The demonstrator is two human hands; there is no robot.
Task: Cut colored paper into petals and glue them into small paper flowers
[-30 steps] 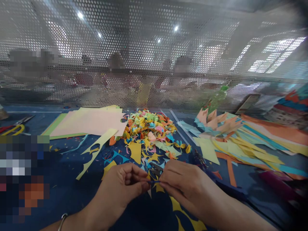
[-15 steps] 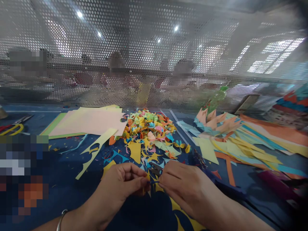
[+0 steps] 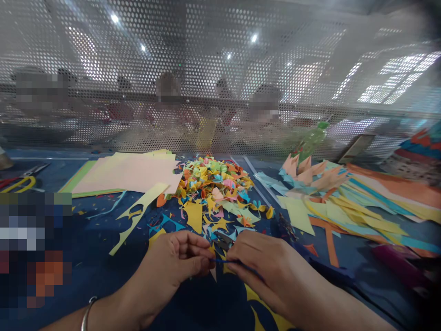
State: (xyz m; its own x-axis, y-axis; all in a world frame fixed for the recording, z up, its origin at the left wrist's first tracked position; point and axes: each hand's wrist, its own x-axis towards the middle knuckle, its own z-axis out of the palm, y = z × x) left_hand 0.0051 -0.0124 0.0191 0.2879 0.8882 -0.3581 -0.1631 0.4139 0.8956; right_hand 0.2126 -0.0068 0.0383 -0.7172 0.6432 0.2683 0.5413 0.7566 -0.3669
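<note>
A thin blue strand [image 3: 220, 260] spans the small gap between my hands, low in the middle of the head view. My left hand [image 3: 184, 257] pinches its left end between thumb and fingers, and a bit of yellow paper [image 3: 211, 251] shows at those fingertips. With closed fingers my right hand [image 3: 263, 264] grips the strand, whose other end runs back under the palm. Just beyond the right fingers lies a dark metal tool [image 3: 223, 239], partly hidden. Past both hands rises a pile of small coloured paper pieces [image 3: 218, 179].
Paper sheets [image 3: 127, 172] are stacked at the left, near scissors with yellow handles [image 3: 25, 185]. Folded paper points [image 3: 306, 172], paper strips [image 3: 365, 216] and a dark blue corded tool [image 3: 324, 266] lie right. A perforated metal screen [image 3: 206, 55] stands behind, with people beyond.
More of the blue strand shows now, stretching out beneath my right hand. Both hands keep nearly the same place, and the view has shifted slightly.
</note>
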